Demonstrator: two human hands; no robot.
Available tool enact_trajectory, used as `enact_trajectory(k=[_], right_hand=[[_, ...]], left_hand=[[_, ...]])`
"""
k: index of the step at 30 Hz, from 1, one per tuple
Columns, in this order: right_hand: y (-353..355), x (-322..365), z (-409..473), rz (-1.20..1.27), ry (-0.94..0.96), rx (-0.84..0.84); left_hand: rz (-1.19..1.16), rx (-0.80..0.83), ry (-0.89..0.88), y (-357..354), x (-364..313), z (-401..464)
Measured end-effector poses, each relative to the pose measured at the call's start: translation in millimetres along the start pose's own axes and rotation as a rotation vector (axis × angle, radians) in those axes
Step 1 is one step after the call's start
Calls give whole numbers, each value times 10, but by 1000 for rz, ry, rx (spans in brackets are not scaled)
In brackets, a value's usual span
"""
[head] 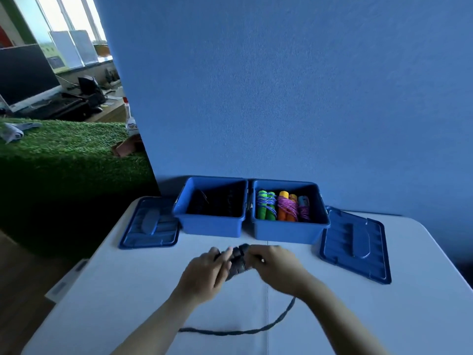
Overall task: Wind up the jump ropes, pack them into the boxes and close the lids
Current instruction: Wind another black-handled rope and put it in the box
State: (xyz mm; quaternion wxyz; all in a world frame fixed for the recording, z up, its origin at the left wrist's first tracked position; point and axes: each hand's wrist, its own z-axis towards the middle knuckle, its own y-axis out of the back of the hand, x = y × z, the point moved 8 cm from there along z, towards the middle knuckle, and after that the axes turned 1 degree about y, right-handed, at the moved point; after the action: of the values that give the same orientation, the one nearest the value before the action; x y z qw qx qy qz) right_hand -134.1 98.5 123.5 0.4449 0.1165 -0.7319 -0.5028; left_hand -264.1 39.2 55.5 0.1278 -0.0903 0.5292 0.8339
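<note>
Both my hands hold a dark jump rope (238, 261) over the white table (128, 298). My left hand (204, 271) grips its black handles with rope wound round them. My right hand (275, 265) pinches the rope beside the bundle, blurred. A loose dark length (238, 331) trails across the table under my right forearm. Behind stand two open blue boxes. The left box (212, 228) looks dark inside; its contents are unclear. In the right box (289, 231) lie wound ropes with green, orange and blue handles (282, 204).
Two blue lids lie flat on the table: one (149, 224) left of the left box, one (355, 245) right of the right box. A blue wall stands close behind the boxes. The table's left edge drops to green turf.
</note>
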Motion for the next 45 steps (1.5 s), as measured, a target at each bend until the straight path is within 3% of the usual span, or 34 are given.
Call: enact_trajectory(k=[4, 8, 11, 13, 19, 24, 40, 43, 45], right_hand=[[17, -258, 167, 120, 37, 32], [18, -428, 248, 271, 72, 89], [78, -607, 240, 559, 25, 99], [58, -670, 240, 619, 21, 71], [-161, -770, 241, 663, -99, -114], [-342, -802, 295, 690, -233, -200], [-716, -518, 110, 715, -327, -181], [-749, -423, 80, 668, -331, -128], [-806, -329, 43, 654, -326, -69]], left_hand=[[-130, 100, -187, -6, -335, -105], [-244, 79, -238, 114, -615, -93], [-399, 46, -133, 208, -674, -89], [-432, -18, -40, 288, -652, -56], [-371, -199, 160, 382, -486, 137], [-278, -245, 231, 302, -395, 239], [-87, -345, 519, 248, -107, 338], [-21, -367, 536, 279, -81, 372], [-58, -408, 649, 339, 38, 379]])
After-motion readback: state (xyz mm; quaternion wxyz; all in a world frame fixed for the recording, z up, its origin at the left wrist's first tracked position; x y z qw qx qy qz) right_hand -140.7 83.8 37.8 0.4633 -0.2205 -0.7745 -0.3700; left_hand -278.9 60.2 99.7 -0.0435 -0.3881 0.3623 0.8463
